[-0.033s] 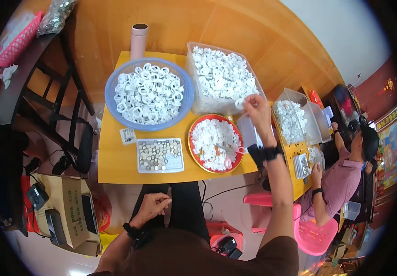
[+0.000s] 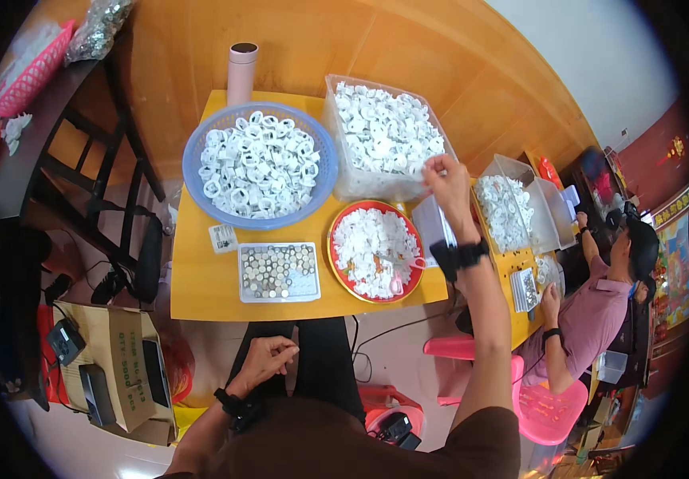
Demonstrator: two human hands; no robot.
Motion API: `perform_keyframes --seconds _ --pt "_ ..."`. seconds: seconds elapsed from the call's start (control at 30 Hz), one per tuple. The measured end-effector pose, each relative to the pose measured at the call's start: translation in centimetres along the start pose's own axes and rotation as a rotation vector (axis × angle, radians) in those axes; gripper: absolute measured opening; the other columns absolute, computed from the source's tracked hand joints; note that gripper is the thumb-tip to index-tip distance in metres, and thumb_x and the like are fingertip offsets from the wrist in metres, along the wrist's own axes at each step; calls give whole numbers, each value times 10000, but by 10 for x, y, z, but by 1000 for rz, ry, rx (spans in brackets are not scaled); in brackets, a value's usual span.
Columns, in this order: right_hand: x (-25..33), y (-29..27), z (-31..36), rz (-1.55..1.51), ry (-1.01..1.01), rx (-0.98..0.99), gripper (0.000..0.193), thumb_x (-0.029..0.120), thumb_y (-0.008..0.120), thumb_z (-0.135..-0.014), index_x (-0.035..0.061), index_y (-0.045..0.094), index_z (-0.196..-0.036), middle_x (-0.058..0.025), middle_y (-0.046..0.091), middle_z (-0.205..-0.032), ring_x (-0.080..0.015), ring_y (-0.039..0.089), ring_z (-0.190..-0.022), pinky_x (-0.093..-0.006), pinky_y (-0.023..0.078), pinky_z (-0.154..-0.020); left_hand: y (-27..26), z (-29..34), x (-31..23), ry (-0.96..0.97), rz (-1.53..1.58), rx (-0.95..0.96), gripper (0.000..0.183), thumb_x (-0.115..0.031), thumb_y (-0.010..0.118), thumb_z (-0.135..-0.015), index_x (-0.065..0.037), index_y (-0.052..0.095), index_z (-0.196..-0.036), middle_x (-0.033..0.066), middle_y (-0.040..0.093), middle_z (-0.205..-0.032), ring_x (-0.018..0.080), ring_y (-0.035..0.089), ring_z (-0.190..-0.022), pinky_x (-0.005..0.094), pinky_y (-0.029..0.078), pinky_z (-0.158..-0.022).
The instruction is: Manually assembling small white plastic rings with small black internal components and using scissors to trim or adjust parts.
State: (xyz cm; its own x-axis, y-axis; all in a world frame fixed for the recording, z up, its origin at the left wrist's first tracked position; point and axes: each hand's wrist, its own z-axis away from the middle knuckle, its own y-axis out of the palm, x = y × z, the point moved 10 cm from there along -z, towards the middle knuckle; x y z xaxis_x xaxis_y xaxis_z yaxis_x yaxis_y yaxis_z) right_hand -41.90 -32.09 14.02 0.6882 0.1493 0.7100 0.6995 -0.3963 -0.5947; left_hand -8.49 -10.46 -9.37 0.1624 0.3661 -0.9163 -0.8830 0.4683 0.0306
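Observation:
My right hand (image 2: 450, 188) is at the near right corner of a clear plastic bin (image 2: 376, 185) heaped with white plastic ring-shaped parts (image 2: 384, 128). Its fingers are bent and a little apart, with no part visible in them. Low over my lap, my left hand (image 2: 263, 363) has its fingertips pressed together; anything between them is too small to make out. On the table before me, a red round tray (image 2: 334, 267) holds small white pieces (image 2: 372, 239). Left of it lies a shallow clear tray (image 2: 280, 299) of small round metallic discs (image 2: 276, 267).
A blue basket (image 2: 193, 188) of white rings stands at the table's (image 2: 201, 291) far left, before a pink flask (image 2: 241, 76). At right, a person (image 2: 588, 319) sits on a pink chair (image 2: 552, 407) beside another bin (image 2: 504, 211). An open cardboard box (image 2: 129, 383) stands lower left.
The white ring part that was at my right fingertips no longer shows there. My right hand has shifted slightly; my left hand stays in place.

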Motion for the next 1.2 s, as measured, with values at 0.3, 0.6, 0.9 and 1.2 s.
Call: perform_keyframes --seconds 0.3,0.6,0.9,1.2 --pt "6 4 -72 52 -80 -163 136 31 605 -755 16 645 -884 -87 629 -697 -189 663 -603 -279 493 -515 4 2 3 -50 22 13 181 -146 588 -873 24 648 -890 52 616 -642 83 572 -488 199 443 -432" --pt "-6 -14 48 -109 116 50 116 25 588 -829 -12 631 -931 -54 633 -794 -117 611 -640 -231 489 -554 2 -4 4 -18 36 63 185 -155 569 -887 19 633 -889 50 607 -652 80 561 -482 202 439 -426" --pt "3 26 131 321 -70 167 146 63 658 -740 4 648 -873 -146 656 -739 -236 644 -638 -313 498 -604 -4 0 14 -70 47 -14 182 -166 568 -889 -3 650 -883 36 605 -650 80 562 -471 186 419 -408" --pt "-36 35 169 568 -106 176 204 101 642 -719 5 648 -899 -157 623 -897 -337 591 -858 -384 480 -738 -1 -2 14 -60 96 34 177 -156 558 -884 2 636 -865 39 599 -634 77 554 -457 188 421 -402"
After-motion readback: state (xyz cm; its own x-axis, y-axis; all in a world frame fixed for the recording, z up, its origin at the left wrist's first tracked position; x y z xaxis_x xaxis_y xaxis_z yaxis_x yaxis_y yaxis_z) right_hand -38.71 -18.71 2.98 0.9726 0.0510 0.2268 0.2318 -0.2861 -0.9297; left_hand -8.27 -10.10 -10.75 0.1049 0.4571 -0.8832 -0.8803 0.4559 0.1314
